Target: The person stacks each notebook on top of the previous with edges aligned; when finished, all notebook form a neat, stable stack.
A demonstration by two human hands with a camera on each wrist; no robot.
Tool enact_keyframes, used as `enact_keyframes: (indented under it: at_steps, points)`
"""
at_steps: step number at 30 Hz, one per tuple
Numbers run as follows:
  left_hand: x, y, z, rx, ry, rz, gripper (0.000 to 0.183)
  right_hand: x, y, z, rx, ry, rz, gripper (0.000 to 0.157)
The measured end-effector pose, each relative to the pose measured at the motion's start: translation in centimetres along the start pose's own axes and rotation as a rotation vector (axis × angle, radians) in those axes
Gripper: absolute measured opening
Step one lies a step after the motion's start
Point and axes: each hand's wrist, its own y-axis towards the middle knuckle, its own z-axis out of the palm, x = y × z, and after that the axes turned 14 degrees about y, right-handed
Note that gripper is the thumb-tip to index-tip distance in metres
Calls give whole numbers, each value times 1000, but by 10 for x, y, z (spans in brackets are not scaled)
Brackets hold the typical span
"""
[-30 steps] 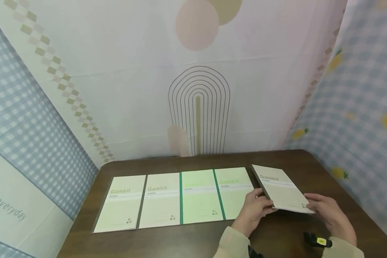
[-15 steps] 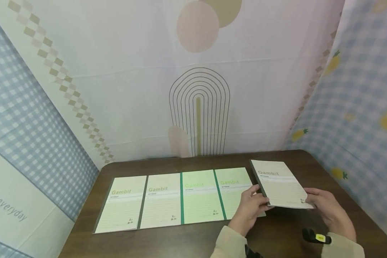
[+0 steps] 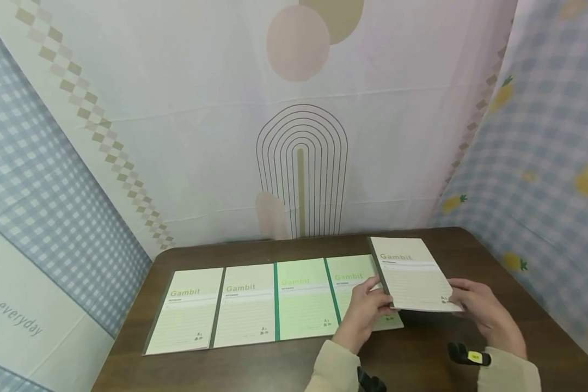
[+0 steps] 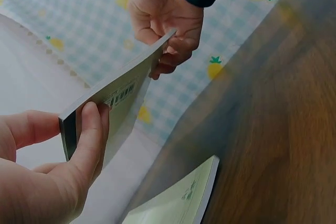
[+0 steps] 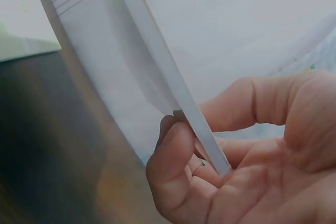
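1. Head view: the notebook (image 3: 414,277) is raised over the right part of the table (image 3: 274,370), its top toward the far edge and its left side overlapping the green pair (image 3: 301,310) from this angle. The cream pair (image 3: 242,316) lies toward the left edge. The left hand (image 3: 365,310) pinches the dark spine (image 3: 378,267) near its lower end; the right hand (image 3: 485,316) grips the lower right corner. It looks light and thin, an easy two-handed load.

2. Left wrist view: fingers press the back cover beside the barcode (image 4: 121,94), well off the table. The back bows slightly, so it probably flexes; the spine should be the stiffest place to hold.

3. Right wrist view: the thumb lies on one face and curled fingers on the other, across the page edge (image 5: 168,72). The smooth cover may slip under a loose pinch, while a hard one could crease the corner; a flat, gentle grip at both sides seems best.
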Motion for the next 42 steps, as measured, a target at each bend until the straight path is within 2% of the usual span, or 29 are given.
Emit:
enact_keyframes:
  at_steps: [11,22,31,35,42]
  points:
    - [-11,-2,-17,-14,24,-2,50,9,3,13,41,-18,-8,55]
    - [-16,-4,-31,-28,49,14,52,13,5,35,-16,-40,-58,59]
    - [-19,-9,-42,-94,111,-4,53,12,10,53,-11,-5,-73,58]
    - [-22,-13,-47,-124,147,-8,56,13,12,64,-43,-36,-77,58]
    - [-30,-21,-57,-173,227,-14,57,17,16,82,-51,-71,-64,59]
